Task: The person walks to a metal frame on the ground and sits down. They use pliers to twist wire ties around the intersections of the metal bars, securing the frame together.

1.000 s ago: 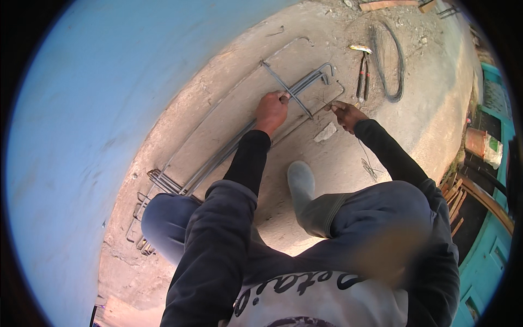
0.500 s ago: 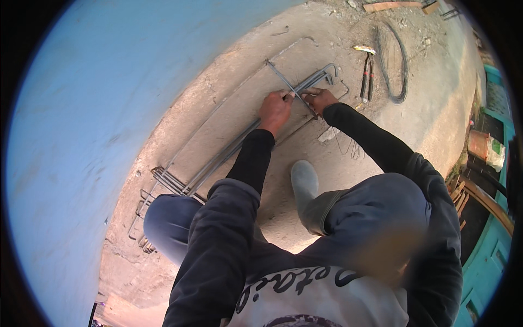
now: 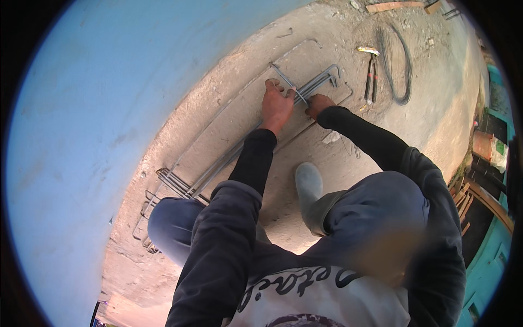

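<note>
Several long grey steel reinforcing bars [image 3: 220, 159] with hooked ends lie diagonally across the ground. A shorter steel crossbar [image 3: 282, 76] lies over them near their far end. My left hand [image 3: 278, 108] is over the bundle with thumb and forefinger spread apart, the thumb close against the crossbar. At the crossbar's near end, my right hand [image 3: 319, 105] has its fingers curled round it, which hides that end. Bent steel stirrups [image 3: 175, 183] are bunched at the near end of the long bars, beside my left knee.
Pincers [image 3: 371, 82] with dark and red handles lie on the ground at the far right. Beside them is a coil of thin wire [image 3: 404, 65]. A blue wall [image 3: 92, 109] rises along the left. My boot [image 3: 308, 185] stands close to the bars. Wood pieces [image 3: 463, 204] lie at the right.
My left hand has parted its fingers from the crossing of the bars. The right hand has moved slightly down and closed round the crossbar's near end. The view has shifted a little.
</note>
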